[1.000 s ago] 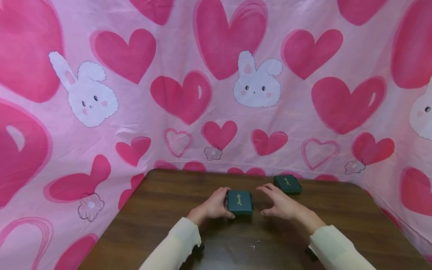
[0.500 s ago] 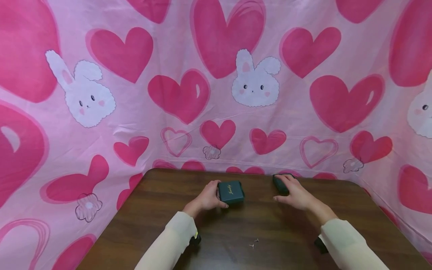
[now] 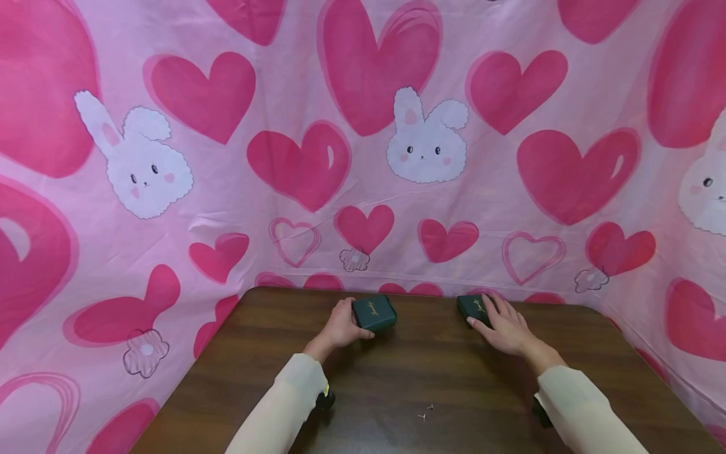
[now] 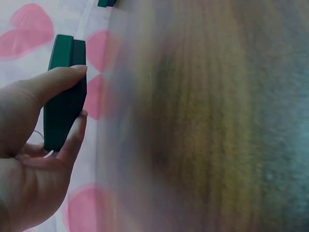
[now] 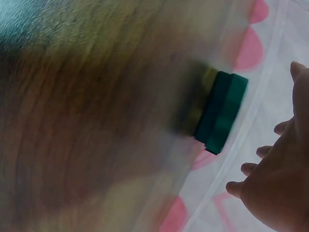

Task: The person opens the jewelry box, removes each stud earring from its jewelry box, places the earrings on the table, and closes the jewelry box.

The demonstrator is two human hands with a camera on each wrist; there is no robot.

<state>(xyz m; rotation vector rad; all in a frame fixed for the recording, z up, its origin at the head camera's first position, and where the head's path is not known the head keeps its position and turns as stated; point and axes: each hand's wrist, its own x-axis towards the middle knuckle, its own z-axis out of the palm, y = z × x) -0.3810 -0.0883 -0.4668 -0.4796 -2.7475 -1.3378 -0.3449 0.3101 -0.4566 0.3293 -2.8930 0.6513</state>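
In the head view my left hand (image 3: 342,326) grips a dark green jewelry box (image 3: 375,313) by its left side, with gold script on the lid. The left wrist view has the thumb on one face of this box (image 4: 62,113) and fingers along its other side; it is tilted above the table. A second green jewelry box (image 3: 471,307) lies near the table's back edge. My right hand (image 3: 507,331) overlaps its right part in the head view. From the right wrist, that hand (image 5: 277,183) shows spread fingers, apart from the box (image 5: 224,113).
Two small pale metal pieces (image 3: 425,413) lie on the brown wooden table (image 3: 374,378) toward the front. A pink cloth (image 3: 306,82) with hearts and rabbits hangs behind the table and at its sides.
My left hand has carried its box left and back, tilting it more. My right hand has moved right, from beside that box to over the second one.
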